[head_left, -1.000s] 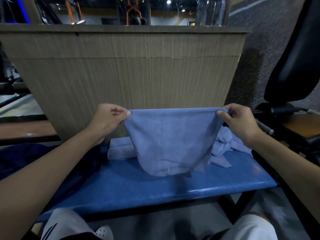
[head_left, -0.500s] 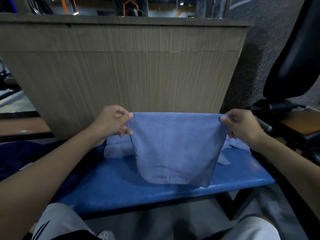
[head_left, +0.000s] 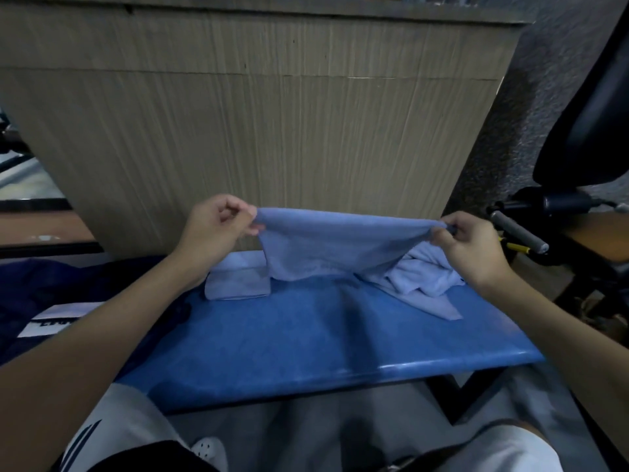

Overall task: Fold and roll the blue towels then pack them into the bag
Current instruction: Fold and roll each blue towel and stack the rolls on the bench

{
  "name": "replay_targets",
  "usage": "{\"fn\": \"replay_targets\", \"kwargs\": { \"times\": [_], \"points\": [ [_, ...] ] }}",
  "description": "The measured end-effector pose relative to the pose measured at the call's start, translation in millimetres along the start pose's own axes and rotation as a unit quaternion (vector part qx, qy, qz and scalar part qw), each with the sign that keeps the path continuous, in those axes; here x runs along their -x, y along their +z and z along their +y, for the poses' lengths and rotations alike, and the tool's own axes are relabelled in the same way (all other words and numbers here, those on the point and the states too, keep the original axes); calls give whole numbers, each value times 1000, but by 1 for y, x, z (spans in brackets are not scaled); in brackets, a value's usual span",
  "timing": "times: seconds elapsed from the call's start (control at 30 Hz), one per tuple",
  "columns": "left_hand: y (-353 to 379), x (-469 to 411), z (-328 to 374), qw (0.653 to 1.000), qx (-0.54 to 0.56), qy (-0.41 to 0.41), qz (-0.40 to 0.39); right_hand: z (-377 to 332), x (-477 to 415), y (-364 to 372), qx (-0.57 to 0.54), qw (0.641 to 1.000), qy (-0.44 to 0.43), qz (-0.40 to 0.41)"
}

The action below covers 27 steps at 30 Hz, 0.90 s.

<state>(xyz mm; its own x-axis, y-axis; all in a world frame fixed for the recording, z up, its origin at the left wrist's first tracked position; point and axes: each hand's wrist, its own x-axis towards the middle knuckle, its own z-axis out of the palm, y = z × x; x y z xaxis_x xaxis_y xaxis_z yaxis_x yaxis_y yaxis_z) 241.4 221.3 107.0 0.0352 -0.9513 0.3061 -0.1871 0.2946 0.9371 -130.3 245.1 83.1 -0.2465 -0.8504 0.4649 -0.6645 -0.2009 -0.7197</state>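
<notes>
A light blue towel [head_left: 333, 243] is stretched between my hands above the far part of the blue bench [head_left: 306, 338]. My left hand [head_left: 214, 229] pinches its left top corner and my right hand [head_left: 473, 243] pinches its right top corner. Its lower edge touches the bench top. A rolled blue towel [head_left: 238, 281] lies on the bench under my left hand. A crumpled pile of blue towels [head_left: 425, 277] lies under my right hand. A dark blue bag [head_left: 51, 287] sits at the left end of the bench.
A tall wooden panel [head_left: 265, 114] stands right behind the bench. Black gym equipment with a padded seat [head_left: 592, 107] and a grey handle [head_left: 517, 231] is at the right. My knees in white shorts are at the bottom edge.
I have lowered the towel toward the far side of the bench, so it hangs shorter and its bottom edge now rests on the bench. The camera tilted downward.
</notes>
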Motion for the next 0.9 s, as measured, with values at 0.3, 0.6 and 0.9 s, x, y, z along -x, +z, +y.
{"fn": "replay_targets", "kwargs": {
  "times": [0.3, 0.6, 0.9],
  "points": [
    [2, 66, -90, 948, -154, -189, -202, 73, 86, 37, 28, 970, 130, -204],
    [10, 71, -144, 887, -275, -201, -313, 87, 117, 47, -56, 943, 182, -271],
    [33, 66, -202, 896, -327, -93, -286, 111, 112, 114, -10, 940, 167, -297]
  ]
}}
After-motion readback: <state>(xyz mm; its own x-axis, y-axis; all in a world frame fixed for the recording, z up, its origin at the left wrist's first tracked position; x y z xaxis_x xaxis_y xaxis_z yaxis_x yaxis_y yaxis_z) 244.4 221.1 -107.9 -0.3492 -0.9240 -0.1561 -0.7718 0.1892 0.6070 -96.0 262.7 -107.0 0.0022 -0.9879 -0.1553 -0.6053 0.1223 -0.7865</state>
